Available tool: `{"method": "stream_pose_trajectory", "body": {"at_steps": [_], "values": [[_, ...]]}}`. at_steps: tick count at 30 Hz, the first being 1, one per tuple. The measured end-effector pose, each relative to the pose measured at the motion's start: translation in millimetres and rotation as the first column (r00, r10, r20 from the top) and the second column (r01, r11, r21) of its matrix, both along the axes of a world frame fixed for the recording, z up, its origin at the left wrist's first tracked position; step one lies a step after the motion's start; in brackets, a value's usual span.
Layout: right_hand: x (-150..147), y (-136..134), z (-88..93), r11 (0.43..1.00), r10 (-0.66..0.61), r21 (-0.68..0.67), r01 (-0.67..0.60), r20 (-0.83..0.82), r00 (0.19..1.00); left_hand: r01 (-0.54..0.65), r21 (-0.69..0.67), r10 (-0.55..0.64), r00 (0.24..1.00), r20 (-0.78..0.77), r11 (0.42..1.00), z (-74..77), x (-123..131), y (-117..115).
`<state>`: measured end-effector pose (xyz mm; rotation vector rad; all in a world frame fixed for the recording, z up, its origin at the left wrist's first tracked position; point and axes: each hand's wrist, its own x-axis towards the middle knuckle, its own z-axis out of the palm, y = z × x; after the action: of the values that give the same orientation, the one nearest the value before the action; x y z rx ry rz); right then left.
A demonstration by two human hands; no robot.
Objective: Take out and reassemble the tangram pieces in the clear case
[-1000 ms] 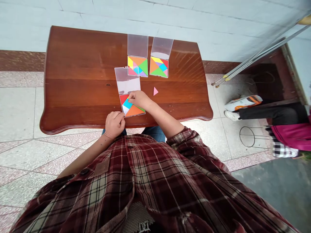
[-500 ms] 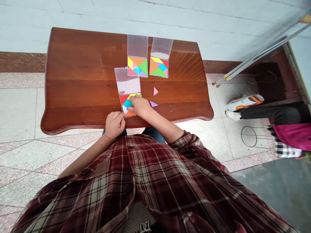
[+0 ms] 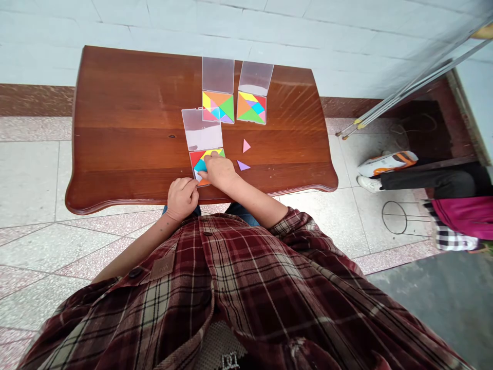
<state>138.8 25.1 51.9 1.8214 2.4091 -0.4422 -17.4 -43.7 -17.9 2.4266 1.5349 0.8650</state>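
An open tangram box (image 3: pixel 191 163) with a clear lid lies at the table's near edge, holding red, yellow, green, cyan and orange pieces. My right hand (image 3: pixel 220 172) reaches over it, thumb and forefinger apart and touching the pieces; the palm hides part of the tray. At the lower left corner, the curled fingers of my left hand (image 3: pixel 182 197) hold the box's edge. To the right of my right hand, a pink triangle (image 3: pixel 246 146) and a purple triangle (image 3: pixel 243 165) lie loose on the wood.
Two more open tangram boxes, a left one (image 3: pixel 217 98) and a right one (image 3: pixel 245 114), lie farther back on the brown table (image 3: pixel 123 128). Beyond the table is a pale wall. At right are crutches (image 3: pixel 360 123), a bag (image 3: pixel 385 163) and a seated person's leg (image 3: pixel 416 180).
My right hand has shifted slightly left over the pieces, uncovering more green at the tray's upper right corner. My left hand stays at the box corner.
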Motion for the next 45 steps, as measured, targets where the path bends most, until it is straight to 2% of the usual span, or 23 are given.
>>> {"method": "stream_pose_trajectory", "body": {"at_steps": [9, 13, 17, 21, 25, 30, 34, 40, 45], "values": [[-1, 0, 2.2, 1.000, -0.022, -0.020, 0.022, -0.001, 1.000, 0.003, -0.021, -0.002, 1.000, 0.019, 1.000, -1.2, -1, 0], [11, 2, 8.0, 0.996, -0.083, 0.005, 0.084, -0.066, 0.994, -0.004, -0.010, 0.005, 1.000, 0.012, 1.000, -1.7, -1, 0], [52, 11, 10.8, 0.970, -0.216, 0.070, 0.232, -0.184, 0.959, -0.001, -0.004, 0.001, 1.000, 0.016, 1.000, -1.1, -1, 0], [110, 23, 4.8, 0.902, -0.350, 0.158, 0.402, -0.276, 0.895, -0.008, 0.025, 0.007, 1.000, 0.030, 1.000, -0.4, -2, 1], [142, 33, -5.6, 0.851, -0.455, 0.140, 0.506, -0.286, 0.843, -0.018, 0.045, 0.016, 0.999, 0.041, 0.999, -1.9, -2, 1], [128, 47, -15.8, 0.847, -0.512, 0.024, 0.532, -0.236, 0.826, -0.022, 0.028, 0.021, 0.999, 0.041, 0.999, -3.4, -3, 2], [114, 61, -18.6, 0.833, -0.543, -0.017, 0.553, -0.214, 0.812, -0.018, 0.032, 0.016, 0.998, 0.054, 0.999, -3.4, -3, 2], [122, 71, -21.9, 0.836, -0.547, -0.111, 0.537, -0.247, 0.800, -0.010, 0.069, 0.008, 1.000, 0.023, 0.998, -4.0, -3, 2], [127, 67, -23.4, 0.842, -0.531, -0.082, 0.533, -0.305, 0.791, -0.007, 0.079, 0.005, 1.000, 0.017, 0.997, -4.3, -3, 2]]}}
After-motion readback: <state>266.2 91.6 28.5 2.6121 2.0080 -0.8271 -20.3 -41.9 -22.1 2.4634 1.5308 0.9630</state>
